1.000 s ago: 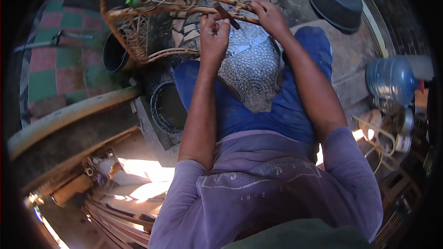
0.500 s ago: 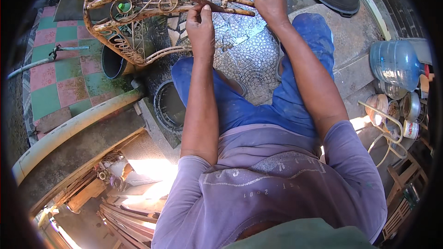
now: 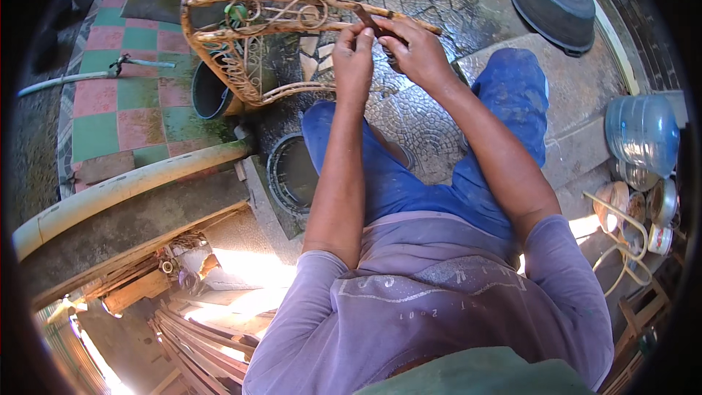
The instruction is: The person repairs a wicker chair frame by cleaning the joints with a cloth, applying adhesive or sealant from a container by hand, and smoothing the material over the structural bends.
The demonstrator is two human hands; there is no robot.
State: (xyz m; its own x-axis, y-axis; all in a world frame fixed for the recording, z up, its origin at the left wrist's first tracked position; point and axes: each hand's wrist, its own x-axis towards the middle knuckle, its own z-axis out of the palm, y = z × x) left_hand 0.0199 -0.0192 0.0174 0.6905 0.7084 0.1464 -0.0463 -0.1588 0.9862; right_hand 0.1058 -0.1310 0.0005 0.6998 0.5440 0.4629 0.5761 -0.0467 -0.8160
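Left hand [image 3: 354, 60] closed, thumb and fingers pinching a thin brown strip [image 3: 365, 19]; strip sits in front of the far rails of a rusty scrollwork metal frame [image 3: 274, 28], upper end poking up past the fingers. Right hand [image 3: 420, 53] just beside the left, fingers curled in at the strip's lower end; cannot tell if it grips the strip, the rail or the dark bit under the palm. Both hands at far centre, forearms coming up from the near side.

Frame takes up far left to far centre: two roughly parallel rails with S-scrolls between, paint patchy, rails running right to the hands; a curved lower rail ends near the left wrist. Small green item shows through the scrollwork at left, kind unclear.

Person seated, knees apart, blue trousers [image 3: 504, 121], faded purple T-shirt [image 3: 431, 267]. Stone mosaic floor [image 3: 431, 135] between the legs, wet-looking at far centre.

Left: dark bucket [image 3: 208, 95] beside the frame, round basin [image 3: 298, 164] nearer, by the left knee, pink-and-green checkered tiles [image 3: 95, 132] farther out, thick pale pipe [image 3: 139, 181] along a ledge. Near left: long wooden strips [image 3: 194, 344].

Right: upturned black tub [image 3: 553, 4] far, clear blue water jug [image 3: 642, 135] lying on its side nearer, jars [image 3: 662, 201] just beyond a bent cream tube [image 3: 621, 208].
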